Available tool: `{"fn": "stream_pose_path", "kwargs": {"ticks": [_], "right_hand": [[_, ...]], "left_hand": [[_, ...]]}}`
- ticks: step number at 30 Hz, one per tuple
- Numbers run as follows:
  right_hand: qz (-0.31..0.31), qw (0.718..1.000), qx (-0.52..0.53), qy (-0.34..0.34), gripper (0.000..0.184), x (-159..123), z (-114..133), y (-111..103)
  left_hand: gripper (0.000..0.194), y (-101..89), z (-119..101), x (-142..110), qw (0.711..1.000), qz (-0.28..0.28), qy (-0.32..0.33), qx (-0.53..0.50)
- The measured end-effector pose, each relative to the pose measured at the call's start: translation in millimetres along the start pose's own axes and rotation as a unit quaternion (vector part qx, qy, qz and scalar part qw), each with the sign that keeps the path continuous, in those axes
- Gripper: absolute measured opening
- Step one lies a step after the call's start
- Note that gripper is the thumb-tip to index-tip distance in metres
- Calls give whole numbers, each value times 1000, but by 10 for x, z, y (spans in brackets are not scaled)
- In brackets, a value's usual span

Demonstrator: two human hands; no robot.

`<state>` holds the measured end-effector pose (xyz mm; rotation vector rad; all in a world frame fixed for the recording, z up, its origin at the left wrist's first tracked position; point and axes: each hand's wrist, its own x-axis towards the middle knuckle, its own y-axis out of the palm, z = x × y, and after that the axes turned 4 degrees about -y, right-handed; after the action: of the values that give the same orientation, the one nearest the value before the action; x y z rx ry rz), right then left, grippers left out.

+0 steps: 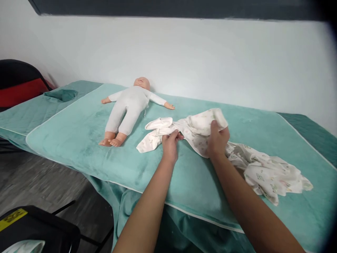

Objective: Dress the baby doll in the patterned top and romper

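Both of my hands are on a white baby garment (195, 127) with a small print, which is bunched and partly lifted off the bed. My left hand (170, 143) is closed on its narrow gathered part, near a sleeve-like end lying to the left. Higher up on the right, my right hand (218, 140) grips the wider part, its fingers partly hidden by cloth. A second crumpled printed cloth (271, 170) lies to the right, behind my right forearm. A baby doll (129, 102) with a white cloth body lies on its back to the left, arms spread.
A teal velvety cover (86, 140) with pale piping lies over the bed against a white wall (168, 56). At the far left stands a black chair (18, 75) with something red on it. Another black chair (39, 228) is at the lower left.
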<state>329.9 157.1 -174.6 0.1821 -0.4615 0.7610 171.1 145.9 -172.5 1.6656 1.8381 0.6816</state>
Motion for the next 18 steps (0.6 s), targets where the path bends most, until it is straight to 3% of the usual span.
{"fn": "stream_pose_path", "kwargs": {"ticks": [3, 6, 8, 10, 13, 15, 18], "right_hand": [[-60, 997, -7, 47, 55, 287, -133, -51], [-83, 988, -115, -68, 62, 261, -77, -124], [-14, 976, -139, -169, 51, 77, 42, -151], [134, 961, -105, -217, 36, -150, 169, -139], [348, 901, -94, -242, 32, -398, 273, -68], [378, 889, -116, -232, 22, -449, 268, -31], [317, 938, -67, -122, 14, -396, 216, -47]], "left_hand": [[26, 20, -27, -25, 1000, 3, 3, 8], [28, 36, -44, -36, 1000, -2, 7, 6], [28, 43, -50, -36, 1000, -5, 10, 3], [28, 49, -48, -35, 1000, -5, 16, -4], [27, 55, -18, -44, 1000, -9, 29, -6], [26, 57, 9, -57, 999, -18, 37, 2], [29, 54, -20, -58, 997, -51, 56, 27]]}}
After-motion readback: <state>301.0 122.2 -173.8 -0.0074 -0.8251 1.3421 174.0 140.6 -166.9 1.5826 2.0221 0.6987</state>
